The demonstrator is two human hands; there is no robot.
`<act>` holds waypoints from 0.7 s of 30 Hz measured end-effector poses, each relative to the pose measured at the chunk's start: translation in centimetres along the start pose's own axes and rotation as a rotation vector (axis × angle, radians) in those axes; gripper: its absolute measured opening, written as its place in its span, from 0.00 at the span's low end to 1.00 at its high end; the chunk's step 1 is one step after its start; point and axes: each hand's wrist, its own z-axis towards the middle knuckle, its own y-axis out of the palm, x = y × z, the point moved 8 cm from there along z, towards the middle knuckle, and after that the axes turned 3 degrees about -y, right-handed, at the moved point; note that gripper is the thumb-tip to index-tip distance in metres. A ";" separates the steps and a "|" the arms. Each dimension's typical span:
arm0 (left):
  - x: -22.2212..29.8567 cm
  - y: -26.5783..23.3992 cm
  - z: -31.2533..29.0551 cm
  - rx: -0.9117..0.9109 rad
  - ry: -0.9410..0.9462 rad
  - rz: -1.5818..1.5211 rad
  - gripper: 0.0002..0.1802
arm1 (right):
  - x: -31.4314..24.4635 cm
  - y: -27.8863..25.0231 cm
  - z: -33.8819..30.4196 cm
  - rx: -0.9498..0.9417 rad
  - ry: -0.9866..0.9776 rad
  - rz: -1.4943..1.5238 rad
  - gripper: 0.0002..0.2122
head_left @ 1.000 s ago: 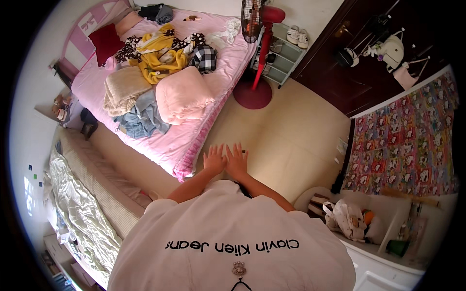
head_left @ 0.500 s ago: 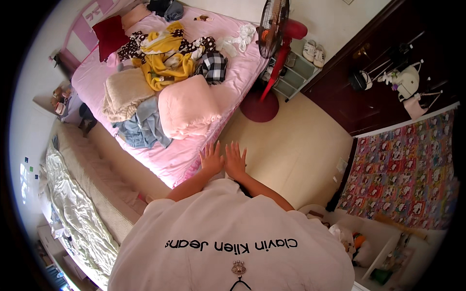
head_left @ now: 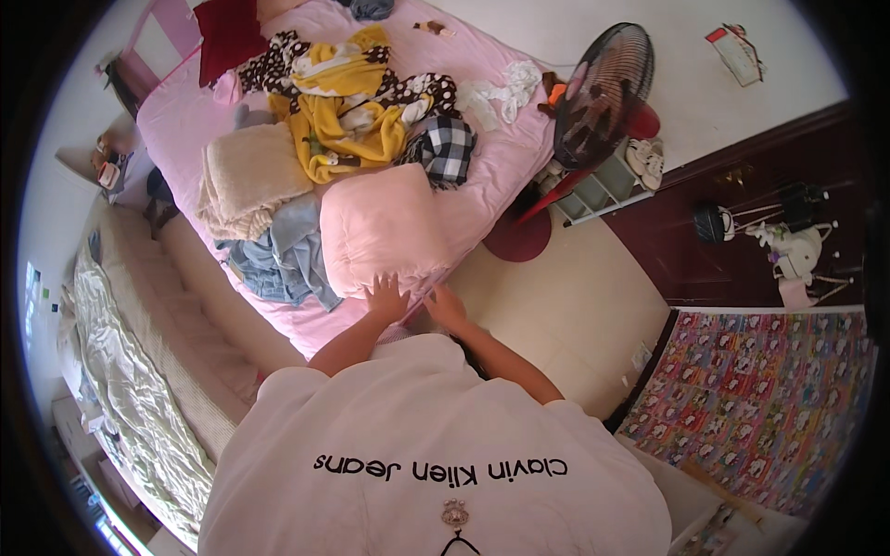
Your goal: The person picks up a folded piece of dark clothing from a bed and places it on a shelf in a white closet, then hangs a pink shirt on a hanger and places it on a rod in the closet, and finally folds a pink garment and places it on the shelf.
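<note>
A thick pink folded quilt (head_left: 385, 227) lies at the near edge of the bed (head_left: 464, 218). My left hand (head_left: 387, 300) is open, its spread fingers against the quilt's near side. To the right of it, my right hand (head_left: 447, 308) is by the quilt's near right corner and the bed's edge. Its fingers are bent and blur together, so whether they grip anything is not plain. Left of the quilt are blue denim clothes (head_left: 287, 255) under a folded beige blanket (head_left: 255, 167).
Farther back lie a yellow garment (head_left: 343, 130), a brown dotted cloth (head_left: 426, 93), a black-and-white checked cloth (head_left: 450, 148) and a red cushion (head_left: 227, 42). A standing fan (head_left: 607, 97) and shoe rack (head_left: 598, 190) stand right of the bed. Bags (head_left: 788, 246) hang on a dark door (head_left: 677, 218).
My view has shifted, and the bed now sits nearer. My hands, earlier side by side with fingers spread over the floor and bed edge, have parted, and the left has reached the quilt.
</note>
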 end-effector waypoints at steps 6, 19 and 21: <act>-4.2 5.2 2.5 -0.206 -0.141 -0.327 0.40 | 5.3 1.5 4.5 -0.199 0.220 0.201 0.24; -4.8 10.9 7.3 -0.512 -0.630 -1.476 0.48 | 14.9 4.6 16.3 -0.282 0.499 0.575 0.27; -5.3 12.7 6.5 -0.466 -0.844 -1.680 0.50 | 15.7 5.6 17.7 -0.276 0.465 0.599 0.30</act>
